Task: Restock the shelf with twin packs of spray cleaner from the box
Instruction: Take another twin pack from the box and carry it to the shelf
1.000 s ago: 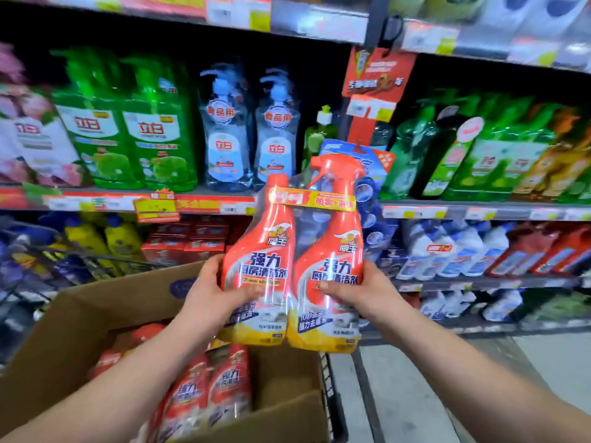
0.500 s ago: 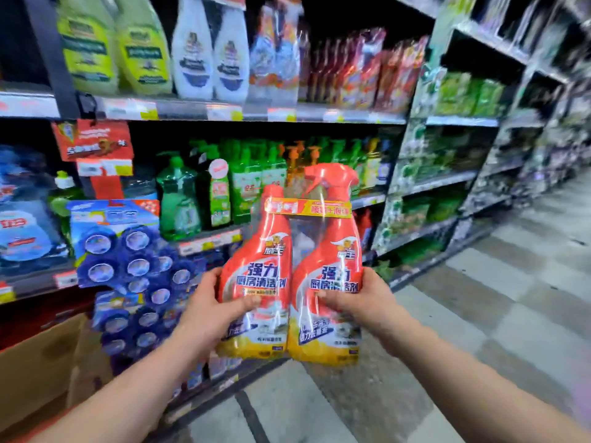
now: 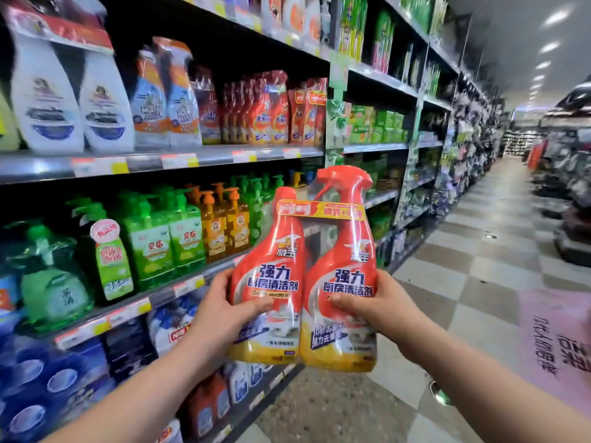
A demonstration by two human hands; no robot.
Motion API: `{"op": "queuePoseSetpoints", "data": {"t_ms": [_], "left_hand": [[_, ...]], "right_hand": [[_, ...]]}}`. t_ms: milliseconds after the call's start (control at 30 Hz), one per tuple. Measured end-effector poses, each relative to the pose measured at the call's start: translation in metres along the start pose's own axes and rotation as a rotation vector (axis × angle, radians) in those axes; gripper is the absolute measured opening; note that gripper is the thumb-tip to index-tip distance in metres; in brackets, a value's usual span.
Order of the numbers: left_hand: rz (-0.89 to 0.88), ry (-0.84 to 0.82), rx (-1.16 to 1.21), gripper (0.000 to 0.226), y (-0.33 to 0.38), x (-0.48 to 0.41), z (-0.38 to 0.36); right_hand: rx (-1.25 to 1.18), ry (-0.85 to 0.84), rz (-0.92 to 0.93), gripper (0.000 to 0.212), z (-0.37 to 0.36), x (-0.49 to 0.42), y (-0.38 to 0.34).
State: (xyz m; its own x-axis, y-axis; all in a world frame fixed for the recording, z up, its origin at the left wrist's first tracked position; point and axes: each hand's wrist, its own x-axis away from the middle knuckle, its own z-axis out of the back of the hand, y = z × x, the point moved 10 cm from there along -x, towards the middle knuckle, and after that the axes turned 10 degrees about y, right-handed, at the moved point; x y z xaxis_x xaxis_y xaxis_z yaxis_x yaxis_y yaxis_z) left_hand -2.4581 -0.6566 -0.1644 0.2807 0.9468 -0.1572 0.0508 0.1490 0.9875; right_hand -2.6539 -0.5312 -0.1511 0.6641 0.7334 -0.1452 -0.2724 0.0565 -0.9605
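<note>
- Left hand (image 3: 220, 311) and right hand (image 3: 377, 308) are each clamping their grip on the twin pack (image 3: 303, 282), holding it upright at centre, just off the shelf edge (image 3: 188, 284) at 9 o'clock.
- Aisle floor (image 3: 463, 251) is running open from 1 to 4 o'clock.
- Since the earlier frame, the box is no longer showing.

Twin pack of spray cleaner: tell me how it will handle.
The twin pack probably feels hefty: two full-size bottles, gripped by left hand and right hand. Its glossy film wrap looks slippery. Tall and narrow, it may tip.
</note>
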Motion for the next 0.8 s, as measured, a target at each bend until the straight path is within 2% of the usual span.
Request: {"op": "queuePoseSetpoints", "data": {"t_ms": [100, 233, 333, 433, 567, 700, 800], "left_hand": [[-0.021, -0.019, 0.022, 0.058, 0.005, -0.043, -0.025], [-0.071, -0.055, 0.019, 0.054, 0.020, -0.109, -0.052], [-0.104, -0.086, 0.009, 0.049, 0.029, -0.158, -0.068], [-0.125, -0.080, 0.006, 0.055, 0.035, -0.201, -0.078], [-0.133, -0.049, -0.018, 0.064, 0.036, -0.249, -0.087], [-0.181, 0.049, -0.058, 0.052, 0.047, -0.289, -0.082], [-0.222, 0.140, -0.101, 0.052, 0.054, -0.318, -0.074]], "right_hand": [[-0.009, 0.013, 0.021, 0.020, 0.007, -0.041, -0.012], [-0.009, 0.040, 0.021, 0.033, 0.006, -0.110, -0.023], [0.002, 0.036, 0.013, 0.056, 0.000, -0.160, -0.027], [-0.014, 0.044, 0.032, 0.077, -0.006, -0.205, -0.030], [-0.027, 0.046, 0.070, 0.068, -0.013, -0.259, -0.037], [-0.001, 0.016, 0.155, 0.063, -0.028, -0.312, -0.054], [0.014, -0.043, 0.228, 0.060, -0.048, -0.353, -0.067]]}}
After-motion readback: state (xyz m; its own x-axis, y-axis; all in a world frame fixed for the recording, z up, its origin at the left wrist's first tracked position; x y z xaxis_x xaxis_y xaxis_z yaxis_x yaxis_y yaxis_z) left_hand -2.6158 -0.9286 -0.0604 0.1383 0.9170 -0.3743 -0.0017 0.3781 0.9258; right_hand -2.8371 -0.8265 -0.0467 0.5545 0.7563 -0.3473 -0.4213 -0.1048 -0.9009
